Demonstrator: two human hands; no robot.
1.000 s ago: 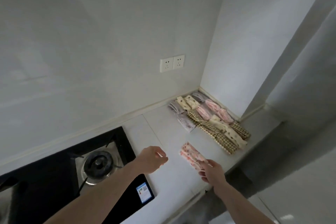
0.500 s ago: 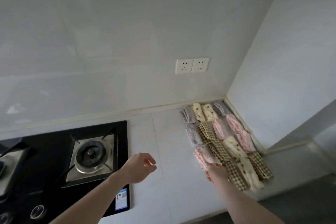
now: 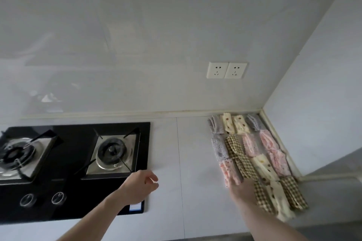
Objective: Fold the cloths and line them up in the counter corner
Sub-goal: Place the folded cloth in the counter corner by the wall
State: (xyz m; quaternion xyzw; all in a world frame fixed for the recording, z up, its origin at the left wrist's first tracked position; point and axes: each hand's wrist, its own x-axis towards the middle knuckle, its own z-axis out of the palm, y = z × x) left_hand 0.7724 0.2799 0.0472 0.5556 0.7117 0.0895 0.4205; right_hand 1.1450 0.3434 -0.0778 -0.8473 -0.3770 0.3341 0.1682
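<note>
Several folded cloths lie in rows in the counter corner (image 3: 260,115): grey ones (image 3: 215,124), cream dotted ones (image 3: 233,124), pink ones (image 3: 269,144) and brown checked ones (image 3: 238,154). My right hand (image 3: 243,189) holds the near end of a folded pink-and-white patterned cloth (image 3: 228,170), which lies at the near end of the leftmost row, just below a grey cloth (image 3: 220,147). How its fingers lie is blurred. My left hand (image 3: 140,184) hovers over the stove's right edge, fingers loosely curled, holding nothing.
A black two-burner gas stove (image 3: 78,197) fills the counter's left side. A double wall socket (image 3: 226,70) sits above the cloths. White counter (image 3: 192,162) separates stove and cloths. The counter's front edge runs along the bottom right.
My right hand has carried the pink-and-white cloth from the open counter to the left row of cloths and set it down there. The view has swung left; my left hand stayed hovering.
</note>
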